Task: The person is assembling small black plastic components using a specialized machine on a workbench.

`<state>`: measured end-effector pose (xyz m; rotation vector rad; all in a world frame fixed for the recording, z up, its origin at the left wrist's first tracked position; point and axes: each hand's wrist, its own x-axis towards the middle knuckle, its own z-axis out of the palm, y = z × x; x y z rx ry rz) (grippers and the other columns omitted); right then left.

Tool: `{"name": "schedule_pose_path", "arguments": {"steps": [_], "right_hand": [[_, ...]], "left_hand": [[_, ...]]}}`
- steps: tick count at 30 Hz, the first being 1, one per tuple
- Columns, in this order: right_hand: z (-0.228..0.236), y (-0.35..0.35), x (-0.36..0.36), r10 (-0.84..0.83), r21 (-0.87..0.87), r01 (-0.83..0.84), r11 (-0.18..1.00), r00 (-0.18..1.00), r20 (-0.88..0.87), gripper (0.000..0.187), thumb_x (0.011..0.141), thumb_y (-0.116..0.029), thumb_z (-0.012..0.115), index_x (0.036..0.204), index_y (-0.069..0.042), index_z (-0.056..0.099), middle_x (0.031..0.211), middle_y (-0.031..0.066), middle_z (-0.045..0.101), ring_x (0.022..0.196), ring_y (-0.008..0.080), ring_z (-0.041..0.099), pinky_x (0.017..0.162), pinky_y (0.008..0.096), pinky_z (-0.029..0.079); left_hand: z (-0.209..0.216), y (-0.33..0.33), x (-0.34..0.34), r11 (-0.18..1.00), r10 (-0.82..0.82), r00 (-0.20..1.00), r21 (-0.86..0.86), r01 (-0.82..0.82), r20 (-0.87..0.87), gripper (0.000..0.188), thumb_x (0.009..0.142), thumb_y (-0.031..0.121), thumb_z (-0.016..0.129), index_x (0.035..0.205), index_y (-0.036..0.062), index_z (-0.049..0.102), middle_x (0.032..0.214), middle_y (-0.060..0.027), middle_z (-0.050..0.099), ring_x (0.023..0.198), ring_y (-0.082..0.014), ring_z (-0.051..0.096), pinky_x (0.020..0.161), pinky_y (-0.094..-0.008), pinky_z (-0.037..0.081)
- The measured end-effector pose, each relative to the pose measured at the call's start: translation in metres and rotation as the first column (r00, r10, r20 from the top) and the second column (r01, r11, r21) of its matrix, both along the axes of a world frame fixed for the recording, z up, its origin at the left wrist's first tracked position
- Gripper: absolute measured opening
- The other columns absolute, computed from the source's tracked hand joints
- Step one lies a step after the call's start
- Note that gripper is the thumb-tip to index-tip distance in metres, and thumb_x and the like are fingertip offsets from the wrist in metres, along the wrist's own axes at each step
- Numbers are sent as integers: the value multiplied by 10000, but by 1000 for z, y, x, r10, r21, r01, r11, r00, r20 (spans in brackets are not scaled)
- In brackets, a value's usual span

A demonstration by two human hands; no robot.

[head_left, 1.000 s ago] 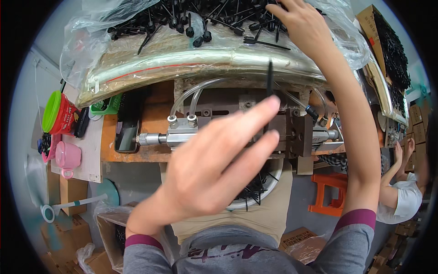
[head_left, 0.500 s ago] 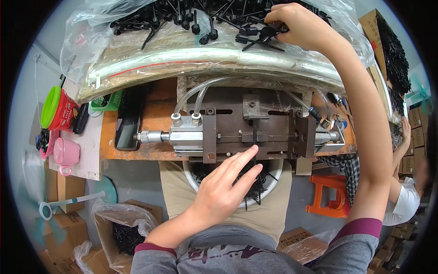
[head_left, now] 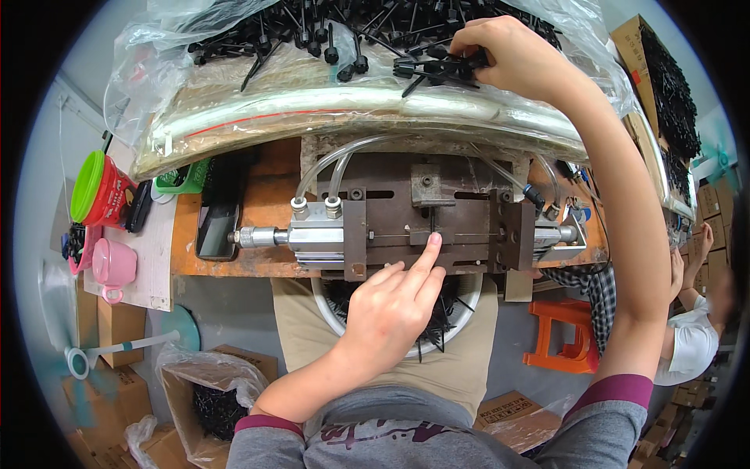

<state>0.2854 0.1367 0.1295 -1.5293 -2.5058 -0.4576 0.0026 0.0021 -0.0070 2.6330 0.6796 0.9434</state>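
Observation:
My left hand (head_left: 388, 319) reaches over the front of a clamping fixture (head_left: 394, 207). Its index finger is stretched out, the tip on a thin black part (head_left: 433, 219) at the fixture's middle; the other fingers bend loosely. At the upper right my right hand (head_left: 516, 59) has its fingers closed on a few black plastic stems with toothed heads (head_left: 437, 70), just above the pile. Many similar stems (head_left: 312, 35) lie in the plastic-lined tray (head_left: 359, 105) behind the fixture. In my lap, partly under my left hand, sits a white-rimmed bucket (head_left: 470, 316) of black stems.
Metal cylinders (head_left: 318, 238) with clear air hoses (head_left: 316, 168) flank the fixture. A phone (head_left: 219, 227), a pink cup (head_left: 114, 270) and a red-green tub (head_left: 101, 187) stand left. An orange stool (head_left: 561, 336) and another person (head_left: 691, 344) are at right. A lined carton (head_left: 183, 406) sits lower left.
My left index fingertip has moved slightly up onto the black part, and the other fingers have curled in. My right hand has shifted slightly down, still gripping stems.

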Motion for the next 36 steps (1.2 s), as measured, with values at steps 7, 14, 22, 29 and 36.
{"name": "schedule_pose_path", "arguments": {"steps": [7,14,22,29,36], "right_hand": [[32,-17,-13,-288,-171,254,952,933,-218,288,782,-155,776,978,47,711,910,166,674,833,270,663,716,369,519],[41,-27,-6,-463,-348,313,884,474,-749,190,886,-196,753,938,-20,707,745,40,660,649,95,608,599,257,476],[27,-27,2,-330,-329,26,944,81,-941,196,932,-176,723,990,5,674,841,24,629,714,93,587,628,229,466],[-2,-35,38,-183,-188,-71,980,67,-981,197,956,-199,675,1052,-35,726,822,26,627,753,71,579,643,219,457],[-5,-53,-14,-24,301,207,931,858,-514,120,932,-85,661,1028,-19,687,824,64,618,671,147,572,612,260,445]], "left_hand": [[-1,0,-1,999,10,1000,-34,-10,-10,257,705,54,779,949,29,704,1308,-136,652,754,-238,712,684,-309,571],[-2,0,-2,1000,9,1000,-28,-8,7,243,711,49,777,943,34,706,1307,-123,656,706,-225,696,649,-300,558],[-1,1,-5,999,-19,1000,-45,19,1,258,718,68,785,960,37,704,1318,-128,647,691,-230,691,630,-301,555],[33,-5,-28,923,-255,967,-292,251,25,365,729,198,849,1044,68,718,1296,-142,657,689,-179,687,615,-271,564],[72,55,-3,902,-62,825,-322,287,561,551,771,-78,762,1297,-5,614,1341,-174,604,994,-183,670,779,-281,605]]}}
